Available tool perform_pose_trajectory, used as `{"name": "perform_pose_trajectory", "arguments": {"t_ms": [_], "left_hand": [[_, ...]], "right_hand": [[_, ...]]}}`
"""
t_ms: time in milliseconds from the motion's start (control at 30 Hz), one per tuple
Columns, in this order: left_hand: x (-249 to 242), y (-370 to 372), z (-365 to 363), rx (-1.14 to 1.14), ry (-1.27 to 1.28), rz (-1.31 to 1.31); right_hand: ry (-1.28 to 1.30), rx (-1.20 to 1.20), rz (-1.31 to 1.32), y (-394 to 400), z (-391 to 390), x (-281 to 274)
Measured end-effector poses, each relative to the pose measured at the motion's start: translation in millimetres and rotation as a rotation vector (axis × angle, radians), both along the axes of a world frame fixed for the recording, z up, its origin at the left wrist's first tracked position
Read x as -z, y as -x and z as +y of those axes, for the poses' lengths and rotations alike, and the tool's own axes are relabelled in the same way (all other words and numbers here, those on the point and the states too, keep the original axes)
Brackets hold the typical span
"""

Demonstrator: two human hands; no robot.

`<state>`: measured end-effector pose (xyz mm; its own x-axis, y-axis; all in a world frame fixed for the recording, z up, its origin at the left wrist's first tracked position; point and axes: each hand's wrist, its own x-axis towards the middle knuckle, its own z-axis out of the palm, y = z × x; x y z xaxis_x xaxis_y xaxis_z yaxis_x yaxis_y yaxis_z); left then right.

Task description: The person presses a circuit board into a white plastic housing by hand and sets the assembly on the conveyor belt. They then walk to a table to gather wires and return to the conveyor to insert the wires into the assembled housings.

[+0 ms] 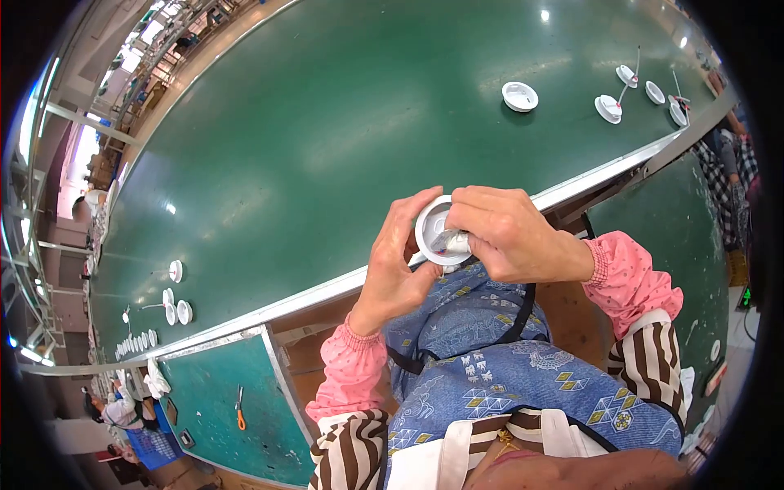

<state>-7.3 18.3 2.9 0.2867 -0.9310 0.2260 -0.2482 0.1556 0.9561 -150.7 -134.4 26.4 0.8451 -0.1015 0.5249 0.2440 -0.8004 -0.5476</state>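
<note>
A white, round, cup-like housing is held over the near edge of the green table, its hollow side facing up. My left hand is closed around its left side, thumb below and fingers along the rim. My right hand is closed at its right side, fingers reaching over the rim into the hollow. Something small, whitish and partly shiny shows at my right thumb, inside the housing; I cannot make out whether it is a packet or a wrapping on the thumb.
Across the green table, a white round housing lies ahead, with several more, some with wires, at far right. More white parts stand in a row at left. Orange-handled scissors lie on the side table. Other people work at both sides.
</note>
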Motion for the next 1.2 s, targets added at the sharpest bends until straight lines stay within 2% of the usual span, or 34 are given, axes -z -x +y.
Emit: {"name": "perform_pose_trajectory", "arguments": {"t_ms": [233, 333, 433, 567, 667, 867, 933, 967, 1067, 1133, 1200], "left_hand": [[7, 7, 1, 0.002, 0.102, 0.376], [28, 4, 0, -0.020, 0.137, 0.344], [50, -1, -2, 0.014, 0.016, 0.445], [68, 2, 5, 0.107, -0.127, 0.279], [44, 8, 6, 0.112, -0.203, 0.280], [57, 3, 12, 0.074, -0.009, -0.107], [57, 4, 16, 0.078, -0.027, -0.124], [62, 2, 19, 0.077, -0.045, -0.115], [63, 0, 20, 0.059, -0.090, -0.118], [62, -2, 21, 0.052, -0.144, -0.100], [49, 9, 16, -0.007, -0.088, -0.111]], "right_hand": [[-0.065, 0.012, -0.080, 3, 2, 3], [-0.085, 0.010, -0.080, 4, 0, 3], [-0.133, 0.038, 0.002, 9, -4, 4], [-0.188, 0.033, 0.018, 16, -5, 13], [-0.256, 0.045, 0.036, 20, -4, 9], [-0.560, 0.062, 0.212, 25, -2, 2], [-0.590, 0.078, 0.222, 26, 2, -6], [-0.497, 0.081, 0.134, 25, 4, 0], [-0.318, 0.078, 0.159, 26, 3, 2], [-0.182, 0.079, 0.039, 27, 0, 2], [-0.037, 0.061, -0.008, 28, 0, -3]]}}
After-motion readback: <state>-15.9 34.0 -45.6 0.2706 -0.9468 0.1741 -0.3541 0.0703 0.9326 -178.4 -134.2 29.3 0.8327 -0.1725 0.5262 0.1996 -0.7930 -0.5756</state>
